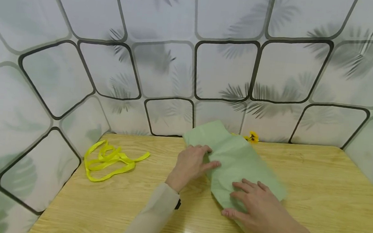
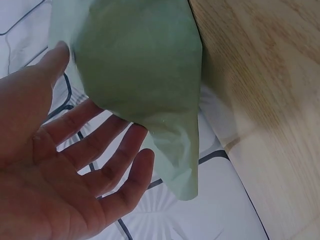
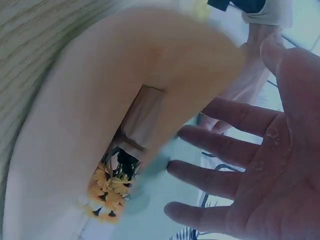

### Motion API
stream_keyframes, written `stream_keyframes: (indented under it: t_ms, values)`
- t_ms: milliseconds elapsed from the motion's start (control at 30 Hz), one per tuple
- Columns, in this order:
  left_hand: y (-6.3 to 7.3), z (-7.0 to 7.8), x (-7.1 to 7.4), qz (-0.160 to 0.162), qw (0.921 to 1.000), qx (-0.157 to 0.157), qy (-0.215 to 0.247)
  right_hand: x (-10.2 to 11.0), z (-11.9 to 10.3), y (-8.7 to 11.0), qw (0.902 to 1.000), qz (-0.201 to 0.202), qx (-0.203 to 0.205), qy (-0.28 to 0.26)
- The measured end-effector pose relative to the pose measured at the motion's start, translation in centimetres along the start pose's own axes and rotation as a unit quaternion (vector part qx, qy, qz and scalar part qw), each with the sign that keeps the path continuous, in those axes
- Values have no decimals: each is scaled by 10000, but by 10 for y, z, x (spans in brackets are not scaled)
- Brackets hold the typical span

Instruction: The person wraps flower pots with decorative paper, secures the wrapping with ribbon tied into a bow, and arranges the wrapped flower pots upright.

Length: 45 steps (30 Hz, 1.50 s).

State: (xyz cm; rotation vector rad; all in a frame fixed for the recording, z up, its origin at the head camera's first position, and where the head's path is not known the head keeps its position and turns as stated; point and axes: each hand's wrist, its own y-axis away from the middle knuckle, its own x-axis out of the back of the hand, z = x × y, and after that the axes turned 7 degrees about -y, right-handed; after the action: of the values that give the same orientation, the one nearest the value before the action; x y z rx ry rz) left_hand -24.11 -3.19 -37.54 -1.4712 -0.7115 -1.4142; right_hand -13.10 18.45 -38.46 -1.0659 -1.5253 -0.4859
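A sheet of pale green wrapping paper (image 1: 236, 157) stands tilted over the table, creased and bent. At its left edge my left hand (image 1: 190, 166) touches it with thumb and fingers spread; in the left wrist view the fingertips meet the edge of the paper (image 2: 140, 65). My right hand (image 1: 261, 212) lies against the lower right of the sheet, fingers nearly straight. Yellow flowers (image 1: 253, 137) peek out behind the paper. Through a gap in the sheet, the right wrist view shows these flowers (image 3: 107, 195) beside a brownish piece (image 3: 142, 117) whose kind is unclear.
A loose yellow ribbon (image 1: 111, 158) lies in loops on the left of the wooden table (image 1: 325, 186). Patterned cloth (image 1: 226, 72) with leaf prints and dark outlined squares rises behind the table and along both sides.
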Motion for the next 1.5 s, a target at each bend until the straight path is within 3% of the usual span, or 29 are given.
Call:
stream_keyframes:
  t_ms: [400, 633, 867, 1167, 1400, 1500]
  values:
    - [0, 0, 1, 124, 9998, 33, 180, -4, 11, -7, 9978, 209, -483, 397]
    - [1, 1, 1, 62, 9984, 162, 535, -13, 14, -23, 9974, 623, -225, 299]
    - [3, 3, 1, 60, 9964, 260, 810, -22, 22, -42, 9981, 556, 235, -140]
    - [9, -3, 1, 63, 9789, 287, 2024, -35, 28, -55, 9968, 651, 299, -353]
    - [12, -10, -1, 141, 9734, 427, 2245, -40, 30, -63, 9963, 709, 267, -399]
    - [15, -17, 1, 249, 9725, 718, 2199, -42, 31, -65, 9955, 806, 425, -260]
